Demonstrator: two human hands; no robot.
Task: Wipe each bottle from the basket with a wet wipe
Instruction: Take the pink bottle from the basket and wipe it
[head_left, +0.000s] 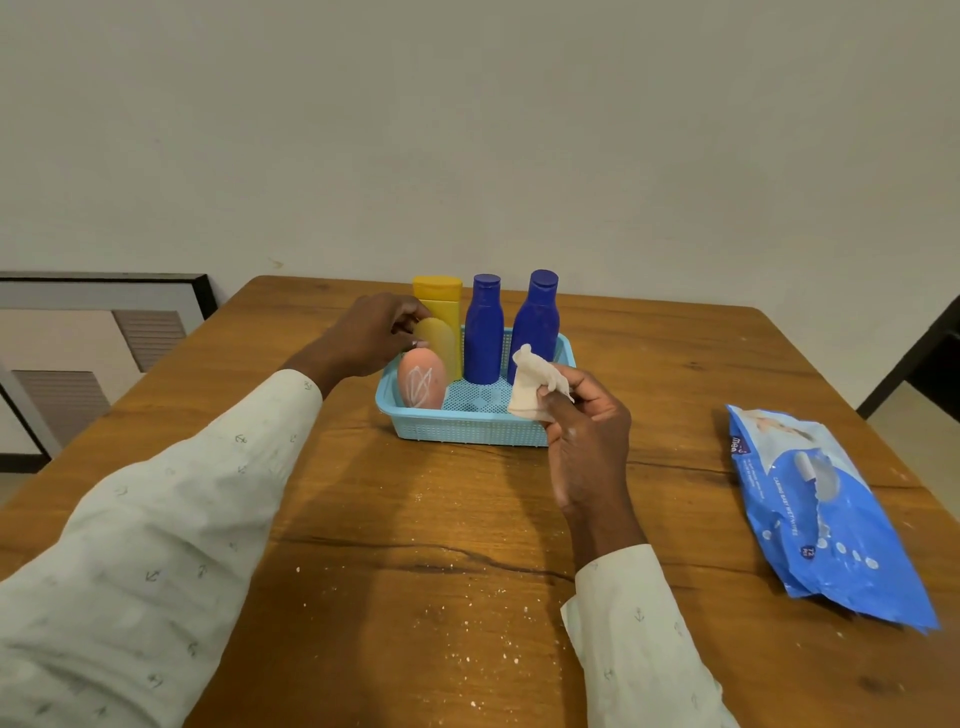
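the left hand (371, 332) covers part of the small yellow bottle (441, 345), so the fingertips' contact with it cannot be told. the wet wipe (532, 387) and right hand (582, 426) hide the lower part of the right blue bottle (537, 317) and the right near corner of the basket (467, 428). the basket wall hides the peach bottle's (422, 384) base. print on the wipes pack (826, 519), right of centre, is too small to read. both sleeves run off the bottom edge, the table (415, 519) too
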